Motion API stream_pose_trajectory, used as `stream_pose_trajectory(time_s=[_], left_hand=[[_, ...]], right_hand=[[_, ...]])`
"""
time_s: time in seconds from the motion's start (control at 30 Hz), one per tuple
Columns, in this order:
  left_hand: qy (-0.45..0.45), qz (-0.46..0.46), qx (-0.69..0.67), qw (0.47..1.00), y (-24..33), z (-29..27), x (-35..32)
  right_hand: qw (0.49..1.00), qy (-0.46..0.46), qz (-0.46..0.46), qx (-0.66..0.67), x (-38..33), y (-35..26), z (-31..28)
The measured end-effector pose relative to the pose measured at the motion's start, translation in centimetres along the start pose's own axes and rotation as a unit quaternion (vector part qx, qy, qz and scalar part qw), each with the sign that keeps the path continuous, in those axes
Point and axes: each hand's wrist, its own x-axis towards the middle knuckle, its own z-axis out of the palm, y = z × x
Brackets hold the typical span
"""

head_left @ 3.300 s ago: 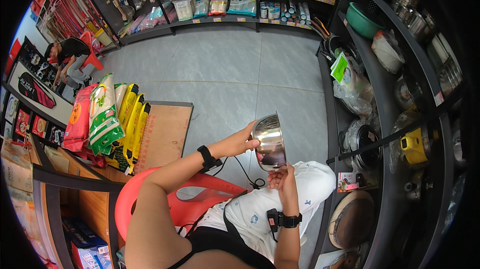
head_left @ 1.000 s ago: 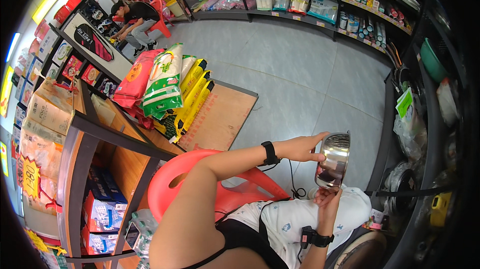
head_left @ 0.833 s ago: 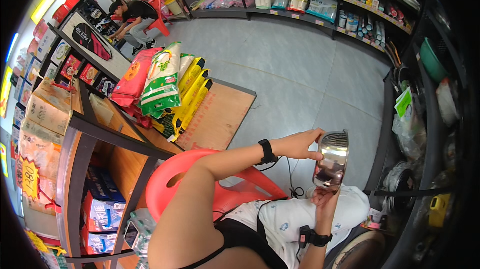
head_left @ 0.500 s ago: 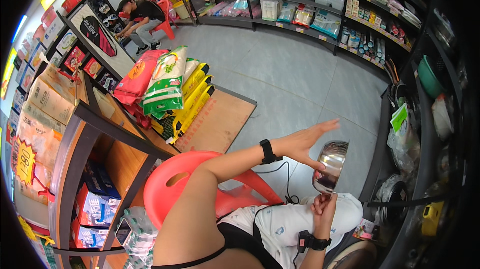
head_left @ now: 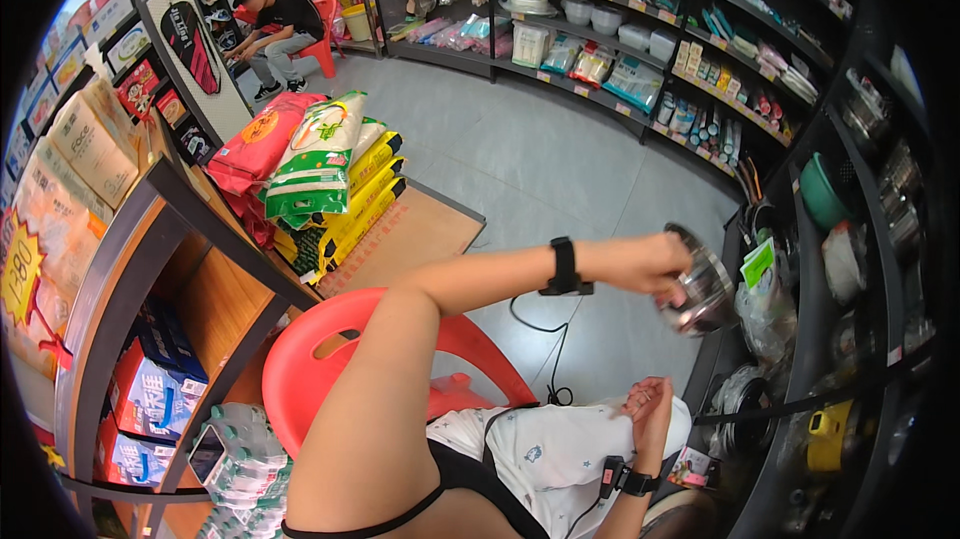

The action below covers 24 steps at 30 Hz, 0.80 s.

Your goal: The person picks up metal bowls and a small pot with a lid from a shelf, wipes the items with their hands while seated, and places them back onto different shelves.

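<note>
The clearest change is at the steel bowl (head_left: 708,291): half a second ago both hands are at it, the left hand (head_left: 655,267) with its fingers spread in the air and the right hand (head_left: 651,405) at the lower edge, and now only the left hand is holding it. The grip of the left hand is narrow, the thumb and fingers closed upon the near side of the bowl, although motion blur hides exactly how each finger lies. The right hand has let go; its grip holds nothing, with the fingers loosely bent, and it is above the knee of the white trousers (head_left: 570,439), well apart from the bowl. The bowl itself is tilted on its side in the air, farther from the lap than before, over the grey floor (head_left: 560,169) and just before the wrapped goods (head_left: 765,314) of the right-hand shelves, as they appear in the view; whether it touches them, one cannot tell. The camera view has also turned a little, so more of these shelves is visible, with the green basin (head_left: 824,194). For the handling, this seems to mean that the two-handed hold is finished, and that the left hand alone carries the bowl's weight.
</note>
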Motion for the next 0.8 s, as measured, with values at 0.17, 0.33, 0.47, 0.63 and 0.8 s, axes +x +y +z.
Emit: stream_pose_trajectory(time_s=[0.17, 0.33, 0.47, 0.63, 0.8], left_hand=[[0.183, -0.025, -0.042, 0.982, 3.2, -5.0, 6.4], [0.316, -0.018, -0.185, 0.931, 5.1, -7.6, 11.2], [0.426, 0.038, -0.010, 0.904, 5.0, -8.5, 14.5], [0.450, -0.003, -0.130, 0.883, 2.8, -9.1, 16.5], [0.343, 0.184, 0.178, 0.904, 2.3, -4.3, 22.1]], right_hand=[[0.992, -0.011, -0.019, -0.123, 0.1, 0.9, 0.8], [0.983, 0.038, -0.063, -0.171, -0.7, 0.9, 2.0], [0.943, 0.037, -0.132, -0.303, -2.1, 2.0, 0.8], [0.900, 0.028, -0.193, -0.390, -3.2, 3.0, 0.3], [0.895, 0.105, -0.193, -0.388, -7.6, 2.7, -0.8]])
